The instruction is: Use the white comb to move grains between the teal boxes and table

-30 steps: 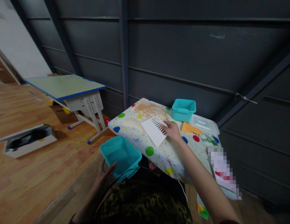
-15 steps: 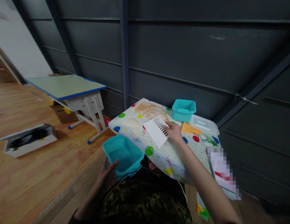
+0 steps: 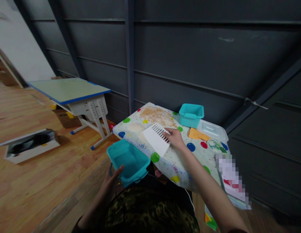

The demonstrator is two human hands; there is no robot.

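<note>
Dark grey panelled wall behind, wooden floor (image 3: 38,174) to the left; second desk with a pale green top and blue edge (image 3: 68,90) stands well apart, bare as far as visible; an open flat box (image 3: 29,145) lies on the floor near it.

Counter (image 3: 169,161) carries a white cloth with coloured dots; on its far left part a loose spread of tan grain (image 3: 156,115), and just beside it, nearer the edge, a paler heap (image 3: 137,127) (material not resolvable); both lie on the cloth, not in any container; judged: gathering is at an early stage, nearly all of it left to collect.

Containers, largest first:
- teal bin (image 3: 128,160) held below and against the near-left counter edge, mouth up and tilted toward the cloth; interior appears empty;
- clear shallow tray or lid (image 3: 212,128) at the far right of the counter; contents cannot be told;
- smaller teal tub (image 3: 191,115) upright at the far edge, touching the clear tray; inside hidden from this angle.

White slotted scraper card (image 3: 156,139) lies flat on the cloth between the grain and the bin; right hand (image 3: 174,137) rests on its slotted end, fingers pressing it down rather than wrapping it; left hand (image 3: 112,176) grips the bin from underneath, thumb over its near rim.

Orange cloth or sponge (image 3: 197,133) lies beside the tub; printed sheets at the near right are blurred.
</note>
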